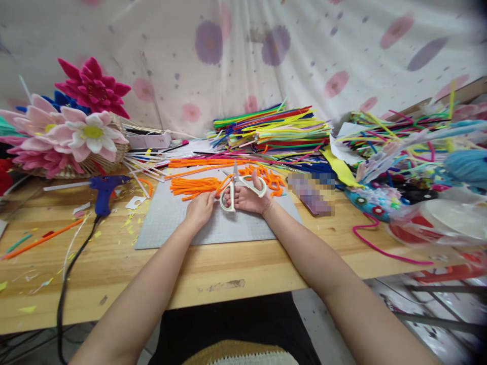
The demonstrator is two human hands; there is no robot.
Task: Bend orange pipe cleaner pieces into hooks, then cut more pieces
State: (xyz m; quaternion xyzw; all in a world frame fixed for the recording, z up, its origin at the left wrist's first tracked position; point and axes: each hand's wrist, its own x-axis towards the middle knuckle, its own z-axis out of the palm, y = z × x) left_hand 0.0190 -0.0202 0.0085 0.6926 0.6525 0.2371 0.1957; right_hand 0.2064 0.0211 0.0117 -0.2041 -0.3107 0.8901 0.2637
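My right hand (249, 200) is turned palm up and holds a pair of scissors (236, 178), the thumb in one white handle loop and fingers in the other. The blades point away from me, and the handles are spread apart. My left hand (201, 209) is closed, its fingertips pinching an orange pipe cleaner beside the scissors; most of that piece is hidden. Just beyond it lies a bundle of short orange pipe cleaners (190, 186). Bent, looped orange pieces (271, 178) lie behind my right hand. Both hands are over a grey cutting mat (167, 228).
A blue glue gun (104, 195) with a black cord lies left, near a basket of fuzzy flowers (89, 129). Colourful pipe cleaners (274, 126) are piled at the back. A phone-like object (312, 195), partly blurred out, lies right of the mat. Clutter covers the right side.
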